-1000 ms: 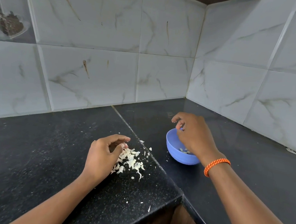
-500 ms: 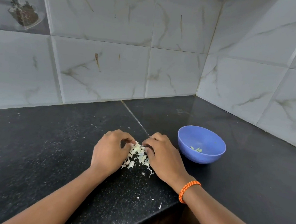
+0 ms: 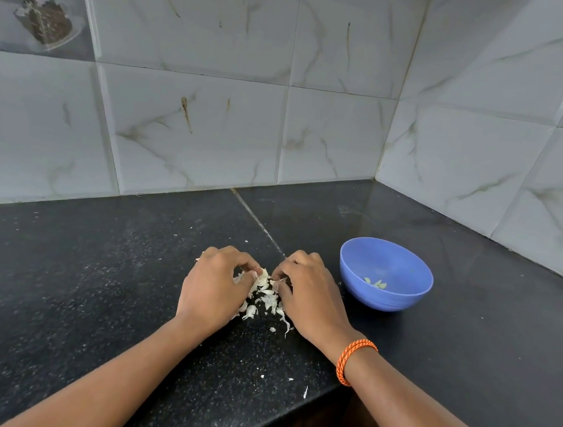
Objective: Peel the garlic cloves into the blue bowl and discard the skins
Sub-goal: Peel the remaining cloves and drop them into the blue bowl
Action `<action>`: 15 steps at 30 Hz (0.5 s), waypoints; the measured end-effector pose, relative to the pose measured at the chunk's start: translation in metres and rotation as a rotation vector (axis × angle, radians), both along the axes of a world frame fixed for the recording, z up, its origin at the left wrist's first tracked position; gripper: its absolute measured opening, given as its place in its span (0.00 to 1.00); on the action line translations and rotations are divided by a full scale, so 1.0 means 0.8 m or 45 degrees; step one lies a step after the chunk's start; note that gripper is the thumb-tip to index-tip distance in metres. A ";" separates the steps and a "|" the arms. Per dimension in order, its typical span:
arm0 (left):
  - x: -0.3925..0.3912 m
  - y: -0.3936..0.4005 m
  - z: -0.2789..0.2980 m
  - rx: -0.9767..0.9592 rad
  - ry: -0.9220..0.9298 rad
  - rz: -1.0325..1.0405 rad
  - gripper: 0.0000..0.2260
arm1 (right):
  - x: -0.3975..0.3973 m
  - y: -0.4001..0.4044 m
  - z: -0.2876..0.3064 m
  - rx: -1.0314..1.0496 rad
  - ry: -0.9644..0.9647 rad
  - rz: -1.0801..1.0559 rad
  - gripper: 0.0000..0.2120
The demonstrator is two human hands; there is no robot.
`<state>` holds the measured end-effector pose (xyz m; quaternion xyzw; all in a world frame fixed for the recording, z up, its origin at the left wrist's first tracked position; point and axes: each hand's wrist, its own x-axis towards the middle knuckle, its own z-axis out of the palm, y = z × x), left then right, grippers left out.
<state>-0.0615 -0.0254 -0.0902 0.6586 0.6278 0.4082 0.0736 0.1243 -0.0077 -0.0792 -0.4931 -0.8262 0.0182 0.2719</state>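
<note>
Surface: black speckled countertop (image 3: 94, 281), L-shaped, set into a corner of pale marble-look wall tiles (image 3: 192, 129). A seam runs diagonally across the stone from the wall toward the hands.
Garlic skins: a loose pile of pale papery garlic skins (image 3: 263, 294) lies on the countertop between the two hands. A few stray flakes lie nearer the front edge.
Left hand: left hand (image 3: 212, 292) rests knuckles-up at the left side of the pile, fingers curled inward, tips buried in the skins. Whether they pinch a piece or only touch it cannot be told; the fingertips are hidden.
Right hand: right hand (image 3: 309, 298) sits at the right side of the pile, fingers likewise curled in, tips touching the skins. Grip also cannot be told.
Wrist: an orange braided bracelet (image 3: 352, 359) circles the right wrist.
Blue bowl: blue bowl (image 3: 399, 293) stands upright on the countertop, just right of the right hand, not touching it.
Bowl contents: a few pale peeled garlic cloves (image 3: 375, 283) lie at the bottom.
Upper left: a decorative picture tile (image 3: 35, 3) showing a dish of dark material.
</note>
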 end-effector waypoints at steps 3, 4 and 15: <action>0.000 0.001 -0.001 0.000 -0.010 -0.010 0.06 | 0.001 0.000 0.001 -0.006 -0.005 0.017 0.05; 0.000 0.001 -0.001 0.005 -0.012 -0.012 0.06 | 0.002 0.000 0.002 0.004 -0.005 0.022 0.04; -0.001 0.002 -0.001 0.095 -0.038 -0.089 0.07 | 0.004 0.009 -0.002 -0.100 0.702 0.102 0.09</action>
